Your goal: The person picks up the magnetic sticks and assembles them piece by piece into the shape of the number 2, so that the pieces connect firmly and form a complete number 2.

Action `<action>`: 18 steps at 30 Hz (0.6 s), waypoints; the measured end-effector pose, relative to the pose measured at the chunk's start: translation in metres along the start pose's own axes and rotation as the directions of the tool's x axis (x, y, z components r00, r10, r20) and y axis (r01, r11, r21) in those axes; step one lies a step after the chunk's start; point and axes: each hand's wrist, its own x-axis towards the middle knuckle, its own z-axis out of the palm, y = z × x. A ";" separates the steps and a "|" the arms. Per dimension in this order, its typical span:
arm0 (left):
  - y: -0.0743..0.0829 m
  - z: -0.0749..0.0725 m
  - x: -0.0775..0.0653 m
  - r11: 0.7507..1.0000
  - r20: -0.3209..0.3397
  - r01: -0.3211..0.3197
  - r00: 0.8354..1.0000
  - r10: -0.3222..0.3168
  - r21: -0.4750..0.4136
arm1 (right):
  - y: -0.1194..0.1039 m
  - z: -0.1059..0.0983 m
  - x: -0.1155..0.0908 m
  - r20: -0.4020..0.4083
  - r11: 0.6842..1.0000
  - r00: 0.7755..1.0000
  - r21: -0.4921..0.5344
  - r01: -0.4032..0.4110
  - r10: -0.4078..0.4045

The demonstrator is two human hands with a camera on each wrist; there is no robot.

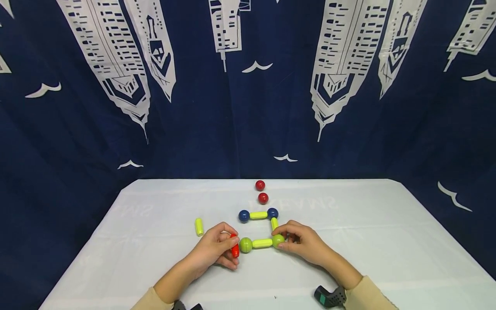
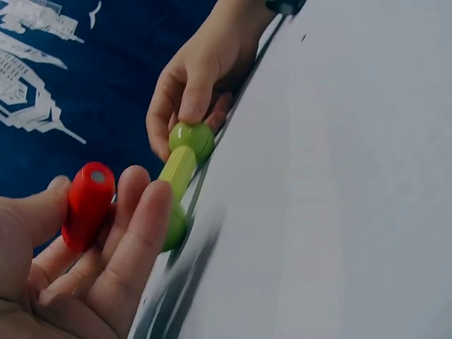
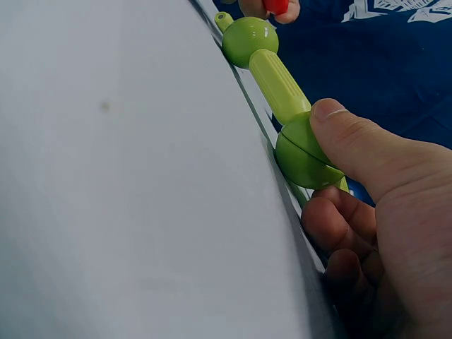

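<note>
Red rod, pinched in the left hand, sits just beside the left green ball, seemingly unjoined. The right hand grips the right green ball; a lower yellow rod links both. Beyond, an upper yellow rod joins two blue balls, and a side yellow rod leads toward the right hand, which hides its near joint. Three sides appear laid; the left has a gap. Farther out, a loose yellow rod and two red balls lie unattached. The right wrist view cuts off the red rod.
</note>
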 end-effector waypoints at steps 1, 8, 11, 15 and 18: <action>0.000 0.002 -0.001 1.000 -0.006 0.000 1.000 0.000 -0.014 | 0.000 0.000 0.000 0.002 1.000 1.000 -0.001 -0.003 0.003; -0.012 0.020 -0.013 0.999 -0.041 0.036 0.998 -0.038 -0.037 | -0.001 -0.001 0.001 -0.006 1.000 1.000 -0.008 -0.008 0.008; -0.016 0.026 -0.018 0.998 -0.069 0.055 0.996 -0.058 -0.035 | -0.002 -0.001 0.002 0.000 1.000 1.000 -0.010 0.005 -0.005; -0.019 0.032 -0.022 0.999 -0.110 0.042 0.993 -0.041 0.006 | -0.001 -0.001 0.002 0.000 1.000 1.000 -0.005 0.020 -0.020; -0.018 0.035 -0.022 0.993 -0.149 0.001 0.989 0.017 0.119 | -0.001 -0.001 0.001 -0.001 1.000 1.000 -0.002 0.022 -0.022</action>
